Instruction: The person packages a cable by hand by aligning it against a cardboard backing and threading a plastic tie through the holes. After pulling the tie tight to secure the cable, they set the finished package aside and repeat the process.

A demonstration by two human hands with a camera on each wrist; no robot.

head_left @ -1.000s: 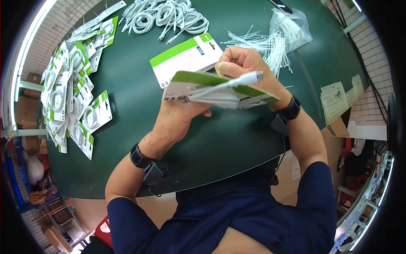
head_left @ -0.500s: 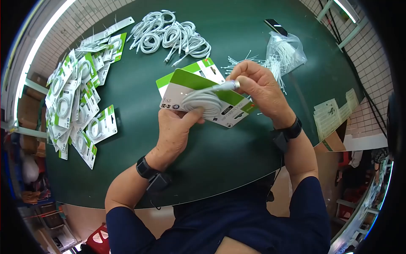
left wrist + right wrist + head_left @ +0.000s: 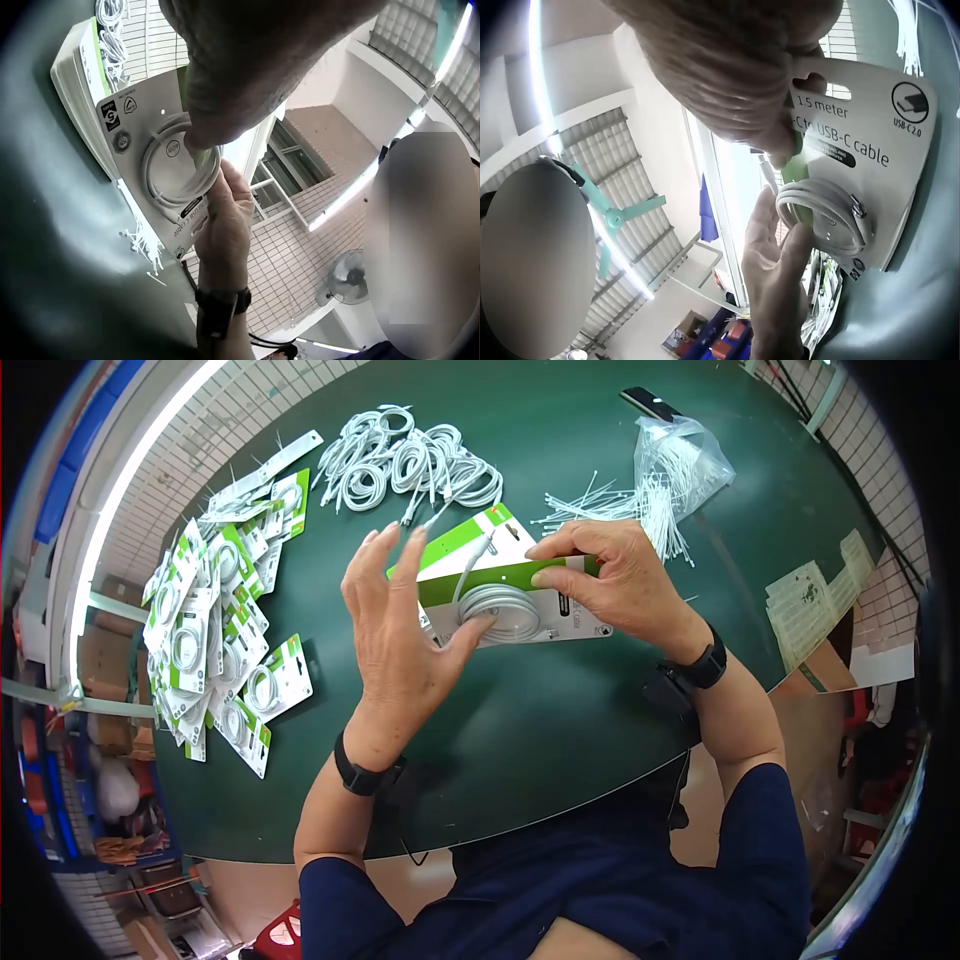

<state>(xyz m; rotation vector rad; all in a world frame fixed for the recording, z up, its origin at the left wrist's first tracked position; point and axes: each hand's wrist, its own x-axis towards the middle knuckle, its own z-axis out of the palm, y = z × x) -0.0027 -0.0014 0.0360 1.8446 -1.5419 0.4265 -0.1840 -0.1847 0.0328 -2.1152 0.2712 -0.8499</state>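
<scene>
A white and green card (image 3: 585, 622) is held up in front of the person, with a coiled white cable (image 3: 512, 618) against its face and one cable end standing above the coil. My left hand (image 3: 395, 645) has its thumb on the coil and its fingers raised and spread at the card's left end. My right hand (image 3: 635, 585) pinches the card's upper right part. The right wrist view shows printing on the card (image 3: 889, 135), the coil (image 3: 821, 214) and the left thumb touching it. Behind lies another green and white card (image 3: 512, 532).
Carded cables (image 3: 185, 650) are heaped at the left. Loose coiled cables (image 3: 410, 465) lie at the back. White ties (image 3: 655, 510) spill from a clear bag (image 3: 705, 460) near a phone (image 3: 650, 402). A printed sheet (image 3: 800, 610) lies at the right edge.
The right hand has moved from the cable end to the card's edge. The left fingers have come out from behind the card and risen. The card has turned, its green band now nearly level on top.
</scene>
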